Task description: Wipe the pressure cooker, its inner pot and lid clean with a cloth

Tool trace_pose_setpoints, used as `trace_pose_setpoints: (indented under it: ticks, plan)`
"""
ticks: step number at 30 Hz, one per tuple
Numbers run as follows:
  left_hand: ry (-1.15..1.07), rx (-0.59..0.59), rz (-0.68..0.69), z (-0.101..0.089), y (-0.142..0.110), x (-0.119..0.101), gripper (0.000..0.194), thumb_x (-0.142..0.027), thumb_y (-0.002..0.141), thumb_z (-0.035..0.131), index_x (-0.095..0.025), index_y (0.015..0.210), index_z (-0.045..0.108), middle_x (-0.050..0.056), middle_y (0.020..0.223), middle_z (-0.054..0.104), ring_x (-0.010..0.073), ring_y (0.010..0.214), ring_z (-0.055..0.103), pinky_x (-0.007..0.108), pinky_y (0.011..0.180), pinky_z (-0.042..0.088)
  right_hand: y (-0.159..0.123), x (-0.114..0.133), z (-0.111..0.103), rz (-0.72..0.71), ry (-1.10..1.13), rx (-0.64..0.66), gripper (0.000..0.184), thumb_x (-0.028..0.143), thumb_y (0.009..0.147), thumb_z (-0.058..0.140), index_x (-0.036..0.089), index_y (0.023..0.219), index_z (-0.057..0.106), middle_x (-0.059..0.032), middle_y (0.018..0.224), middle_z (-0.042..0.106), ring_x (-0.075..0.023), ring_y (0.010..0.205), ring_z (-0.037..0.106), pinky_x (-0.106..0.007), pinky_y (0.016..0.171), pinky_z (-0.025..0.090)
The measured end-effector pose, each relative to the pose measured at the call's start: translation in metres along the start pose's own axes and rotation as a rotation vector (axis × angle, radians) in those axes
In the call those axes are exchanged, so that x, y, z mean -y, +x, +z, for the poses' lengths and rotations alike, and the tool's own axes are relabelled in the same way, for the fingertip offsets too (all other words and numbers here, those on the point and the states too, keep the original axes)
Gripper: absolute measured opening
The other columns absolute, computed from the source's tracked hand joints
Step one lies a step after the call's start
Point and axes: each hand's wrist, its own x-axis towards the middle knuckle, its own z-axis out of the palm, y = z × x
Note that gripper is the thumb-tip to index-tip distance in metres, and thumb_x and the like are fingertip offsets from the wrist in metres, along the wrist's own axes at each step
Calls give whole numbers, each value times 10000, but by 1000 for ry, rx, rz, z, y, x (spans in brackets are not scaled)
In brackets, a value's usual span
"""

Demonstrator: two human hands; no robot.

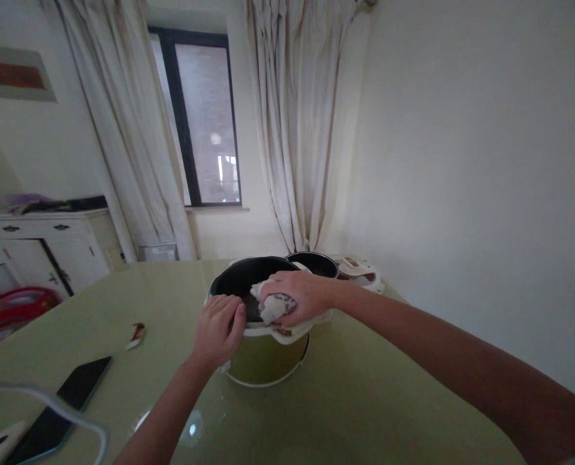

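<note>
A rice cooker [263, 361] with a white rim and dark inside stands on the table in front of me. My left hand [219, 329] is closed over the near left of its rim, thumb toward the opening. In my right hand [302, 294] is a crumpled whitish cloth [275, 308] with a grey pattern, held at the right side of the opening. The fingers partly hide the cloth, and both hands cover some of the rim. Just behind the cooker sits a dark round pot [316, 263], with a white part like a lid [362, 271] on its right.
The glossy greenish table [171, 297] reaches to the wall. On its left lie a phone [64, 407], a white cable [64, 413], a white roll-like object [1, 445] and a small brown-and-white scrap [136, 336]. A white cabinet [84, 239] and a red basket [20, 307] are beyond.
</note>
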Motion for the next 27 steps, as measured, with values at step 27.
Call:
trace_pose_setpoints:
  ticks: [27]
  plan:
    - [46, -62, 70, 5, 2, 4, 373, -159, 1030, 426, -249, 670, 461, 21, 651, 549, 204, 659, 493, 381, 679, 367, 26, 14, 13, -103, 309, -180, 279, 303, 851, 779, 195, 1076, 656, -12, 1034, 660, -169, 961, 609, -279, 920, 466]
